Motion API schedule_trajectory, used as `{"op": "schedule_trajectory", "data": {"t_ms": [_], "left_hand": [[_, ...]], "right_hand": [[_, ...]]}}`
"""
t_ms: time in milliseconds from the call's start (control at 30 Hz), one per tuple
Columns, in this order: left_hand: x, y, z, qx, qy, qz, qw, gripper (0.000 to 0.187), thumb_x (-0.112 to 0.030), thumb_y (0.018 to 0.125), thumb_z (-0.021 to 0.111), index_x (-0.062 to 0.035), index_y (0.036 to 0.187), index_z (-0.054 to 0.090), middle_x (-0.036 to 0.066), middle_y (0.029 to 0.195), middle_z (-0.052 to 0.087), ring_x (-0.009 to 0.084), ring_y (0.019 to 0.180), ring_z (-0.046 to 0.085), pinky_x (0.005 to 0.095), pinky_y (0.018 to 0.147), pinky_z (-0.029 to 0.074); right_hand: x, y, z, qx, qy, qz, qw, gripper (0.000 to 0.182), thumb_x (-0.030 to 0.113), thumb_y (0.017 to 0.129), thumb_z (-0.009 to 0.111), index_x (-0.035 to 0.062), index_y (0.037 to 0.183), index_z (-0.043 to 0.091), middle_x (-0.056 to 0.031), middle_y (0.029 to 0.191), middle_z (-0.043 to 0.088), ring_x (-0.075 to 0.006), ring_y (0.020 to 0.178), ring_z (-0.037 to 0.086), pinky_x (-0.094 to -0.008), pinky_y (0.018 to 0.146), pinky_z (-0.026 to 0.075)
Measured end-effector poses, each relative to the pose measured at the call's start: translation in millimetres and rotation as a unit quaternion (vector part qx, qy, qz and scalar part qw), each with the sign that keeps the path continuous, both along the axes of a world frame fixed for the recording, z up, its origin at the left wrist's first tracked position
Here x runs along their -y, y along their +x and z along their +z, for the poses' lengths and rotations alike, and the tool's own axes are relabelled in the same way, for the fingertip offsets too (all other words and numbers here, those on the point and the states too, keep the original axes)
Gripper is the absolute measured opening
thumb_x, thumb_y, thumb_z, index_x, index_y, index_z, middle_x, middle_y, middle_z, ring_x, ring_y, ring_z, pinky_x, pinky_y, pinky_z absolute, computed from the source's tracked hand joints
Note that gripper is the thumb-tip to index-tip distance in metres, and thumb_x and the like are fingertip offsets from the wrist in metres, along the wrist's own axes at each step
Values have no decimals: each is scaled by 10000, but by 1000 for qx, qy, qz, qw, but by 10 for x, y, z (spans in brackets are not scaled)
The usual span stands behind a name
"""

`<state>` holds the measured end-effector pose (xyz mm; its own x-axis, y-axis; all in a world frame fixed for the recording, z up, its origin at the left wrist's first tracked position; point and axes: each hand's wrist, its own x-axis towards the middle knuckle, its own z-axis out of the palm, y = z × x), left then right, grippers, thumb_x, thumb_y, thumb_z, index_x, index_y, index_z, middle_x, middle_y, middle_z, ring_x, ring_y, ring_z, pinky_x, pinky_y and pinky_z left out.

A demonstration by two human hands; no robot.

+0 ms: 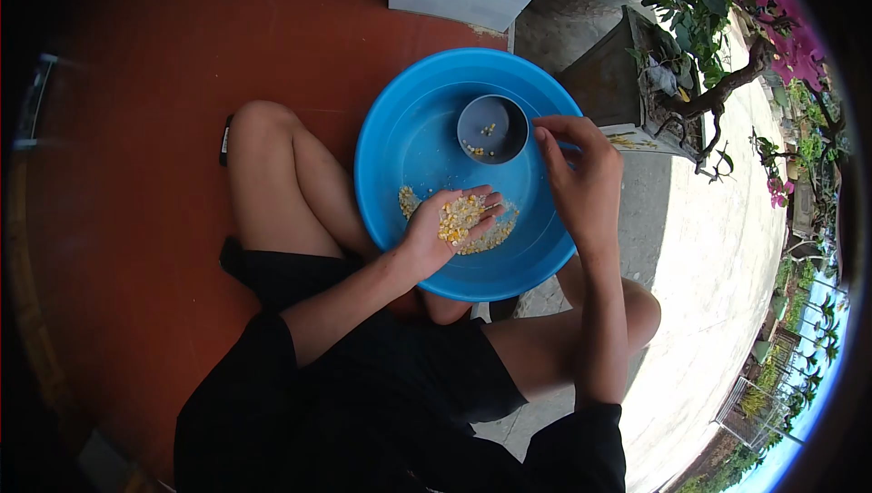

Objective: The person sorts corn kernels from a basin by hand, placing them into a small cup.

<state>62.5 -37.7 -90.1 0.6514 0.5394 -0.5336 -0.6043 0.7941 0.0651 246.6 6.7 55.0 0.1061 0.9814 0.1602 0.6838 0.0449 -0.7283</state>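
Blue basin [409, 143], round, resting on the seated person's lap between the knees, its open side up so that it catches whatever drops; small grey cup [492, 129] upright inside it toward the far rim, a few corn kernels on its bottom; loose corn kernels [495, 234] heaped on the basin floor at the near side; left hand [451, 223] held palm up above that heap, fingers spread flat and pointing toward the cup, carrying a handful of kernels [457, 216] as on a tray; right hand [581, 175] raised just beside the cup, thumb and forefinger pressed together, seemingly on one kernel, too small to confirm; red floor [145, 175] beneath; potted plant [677, 75] beyond the basin.
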Motion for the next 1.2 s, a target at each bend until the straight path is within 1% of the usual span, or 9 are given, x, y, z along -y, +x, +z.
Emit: {"op": "schedule_trajectory", "data": {"t_ms": [167, 233, 300, 500, 800, 1000, 1100, 1133, 1200], "left_hand": [[12, 14, 0, -21, 6, -9, 1000, 494, -267, 1138, 420, 39, 1490, 583, 192, 1489, 649, 316, 1421, 614, 420, 1191, 515], [27, 40, -96, -57, -15, -9, 998, 502, -270, 1137, 411, 25, 1509, 575, 183, 1520, 631, 298, 1438, 599, 429, 1199, 499], [37, 39, -145, -65, -13, -18, 998, 513, -269, 1135, 400, 15, 1530, 562, 175, 1550, 611, 284, 1457, 583, 440, 1213, 477], [16, -2, 22, -12, 41, -20, 999, 562, -286, 1132, 377, 27, 1583, 494, 187, 1606, 560, 305, 1502, 536, 477, 1263, 413], [19, 7, 67, 13, 48, -11, 999, 569, -309, 1138, 394, 36, 1581, 488, 196, 1602, 558, 324, 1531, 499, 479, 1281, 391], [18, 12, -70, -13, 45, -3, 999, 547, -323, 1138, 418, 22, 1549, 524, 173, 1536, 618, 281, 1399, 600, 475, 1196, 470], [39, 30, -216, -36, -3, 6, 999, 489, -284, 1142, 381, -13, 1503, 570, 126, 1440, 663, 230, 1284, 650, 407, 1136, 508], [16, 54, 15, -84, -20, 32, 996, 473, -269, 1141, 384, 5, 1477, 575, 154, 1446, 664, 274, 1313, 655, 427, 1179, 504], [14, 28, -24, -19, -7, 34, 999, 483, -266, 1136, 423, 29, 1495, 555, 177, 1475, 650, 308, 1370, 630, 429, 1190, 500]], "right_hand": [[150, -122, -59, -45, -120, 122, 984, 179, -29, 937, 774, -34, 1115, 763, -167, 1067, 784, -277, 929, 805, -369, 835, 654], [282, -228, -166, -36, -186, 199, 961, 231, -31, 881, 802, -20, 1107, 759, -177, 1032, 740, -346, 921, 777, -417, 821, 632], [424, -334, -250, 14, -190, 223, 956, 306, -63, 858, 818, -7, 1152, 754, -159, 1062, 730, -310, 936, 780, -413, 842, 635], [685, -495, -502, 31, -152, 210, 965, 326, -37, 829, 822, 13, 1142, 741, -169, 1106, 716, -388, 992, 752, -459, 877, 617], [734, -496, -676, 65, -133, 204, 968, 240, 10, 869, 794, 22, 1105, 752, -161, 1070, 723, -400, 939, 746, -478, 815, 599], [580, -397, -533, -20, -145, 188, 971, 227, -78, 856, 794, -17, 1074, 775, -167, 1008, 756, -305, 853, 805, -389, 772, 651], [406, -284, -355, -68, -140, 138, 978, 221, -112, 866, 795, -36, 1073, 782, -154, 1000, 782, -251, 898, 823, -359, 790, 668], [354, -242, -321, -70, -100, 110, 986, 193, -74, 872, 801, -37, 1060, 781, -153, 960, 774, -247, 859, 812, -351, 774, 662], [243, -145, -223, -37, -54, 61, 996, 196, -76, 893, 792, -36, 1084, 779, -147, 985, 778, -244, 897, 815, -341, 816, 674]]}}
